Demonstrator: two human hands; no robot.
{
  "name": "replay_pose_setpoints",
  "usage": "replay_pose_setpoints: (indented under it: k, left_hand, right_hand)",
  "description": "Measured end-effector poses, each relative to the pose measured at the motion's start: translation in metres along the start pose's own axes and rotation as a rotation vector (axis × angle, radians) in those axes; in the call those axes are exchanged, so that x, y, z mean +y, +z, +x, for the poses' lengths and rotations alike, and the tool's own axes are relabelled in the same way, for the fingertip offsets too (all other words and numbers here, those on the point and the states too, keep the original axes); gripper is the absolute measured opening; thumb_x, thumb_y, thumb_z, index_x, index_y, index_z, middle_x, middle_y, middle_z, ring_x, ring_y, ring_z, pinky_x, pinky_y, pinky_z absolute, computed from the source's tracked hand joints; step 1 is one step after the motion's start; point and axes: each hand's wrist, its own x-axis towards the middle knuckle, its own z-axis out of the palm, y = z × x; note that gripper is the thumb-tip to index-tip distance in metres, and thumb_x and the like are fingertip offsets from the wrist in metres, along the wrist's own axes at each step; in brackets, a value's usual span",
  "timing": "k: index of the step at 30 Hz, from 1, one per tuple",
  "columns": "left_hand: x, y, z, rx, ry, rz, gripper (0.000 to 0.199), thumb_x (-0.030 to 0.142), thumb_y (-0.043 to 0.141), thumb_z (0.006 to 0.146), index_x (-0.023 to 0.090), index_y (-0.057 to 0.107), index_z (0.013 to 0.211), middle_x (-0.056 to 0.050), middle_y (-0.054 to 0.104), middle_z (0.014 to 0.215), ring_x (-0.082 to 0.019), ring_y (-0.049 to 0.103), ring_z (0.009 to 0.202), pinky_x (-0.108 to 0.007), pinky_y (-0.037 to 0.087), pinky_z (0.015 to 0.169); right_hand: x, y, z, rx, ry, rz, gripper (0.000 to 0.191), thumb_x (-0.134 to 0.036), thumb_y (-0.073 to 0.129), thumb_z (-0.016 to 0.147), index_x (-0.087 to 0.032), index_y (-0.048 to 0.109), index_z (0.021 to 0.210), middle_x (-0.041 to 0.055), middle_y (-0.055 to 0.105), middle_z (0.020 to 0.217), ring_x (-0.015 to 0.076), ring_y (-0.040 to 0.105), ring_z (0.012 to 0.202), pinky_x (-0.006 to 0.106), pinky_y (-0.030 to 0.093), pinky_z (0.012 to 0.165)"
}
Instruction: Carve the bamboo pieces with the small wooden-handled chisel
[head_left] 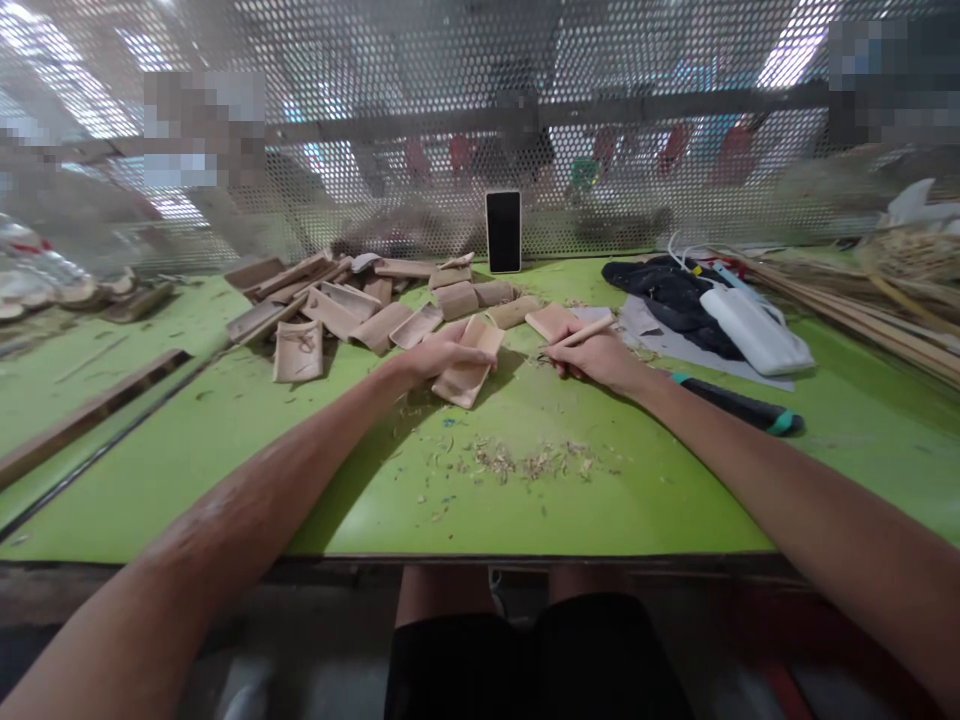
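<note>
Near the middle of the green table [480, 520], my left hand [437, 354] grips a curved bamboo piece [466, 372], its hollow side facing up. To the right, my right hand [589, 355] is closed around a thin light-coloured wooden tool [583, 332], held like a pen. Just behind that hand lies another bamboo piece [553, 322]. Wood shavings [532, 462] are scattered in front of both hands. The two hands are apart from each other.
Several bamboo pieces [382, 327] are heaped at the back left. A phone [503, 232] stands upright against the perforated screen [420, 130]. On the right are a dark cloth [675, 300], a white object [757, 332], a black-and-green handle [739, 405] and long strips [862, 310].
</note>
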Motion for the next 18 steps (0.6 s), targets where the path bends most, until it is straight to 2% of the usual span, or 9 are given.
replay_pose_setpoints:
  k: [5,11,18]
  left_hand:
    - [-0.0023,-0.0012,0.0010,0.003,0.020,0.018,0.052,0.034,0.081,0.068,0.015,0.059,0.111,-0.012,0.071,0.095,-0.022,0.066,0.077,-0.029,0.047,0.058]
    - [-0.0015,-0.0008,0.0001,0.032,-0.006,0.064,0.050,0.035,0.083,0.066,0.016,0.058,0.105,-0.012,0.070,0.094,-0.019,0.063,0.069,-0.027,0.044,0.056]
    - [0.0021,0.0025,-0.0034,0.047,-0.032,0.028,0.046,0.035,0.083,0.065,0.016,0.058,0.100,-0.011,0.069,0.091,-0.020,0.064,0.072,-0.030,0.050,0.060]
  right_hand:
    - [0.0023,-0.0003,0.0022,-0.010,0.001,-0.021,0.020,-0.030,0.073,0.083,-0.017,0.061,0.076,0.0037,0.066,0.058,0.0084,0.047,0.041,0.024,0.032,0.040]
    - [-0.0003,0.0006,0.0033,-0.028,0.010,-0.054,0.011,-0.023,0.070,0.082,-0.016,0.063,0.078,0.0024,0.063,0.054,0.0100,0.049,0.040,0.024,0.035,0.040]
    - [-0.0067,0.0024,-0.0046,-0.025,-0.029,-0.097,0.016,-0.020,0.070,0.083,-0.018,0.057,0.074,0.0009,0.062,0.057,0.0105,0.054,0.049,0.024,0.039,0.047]
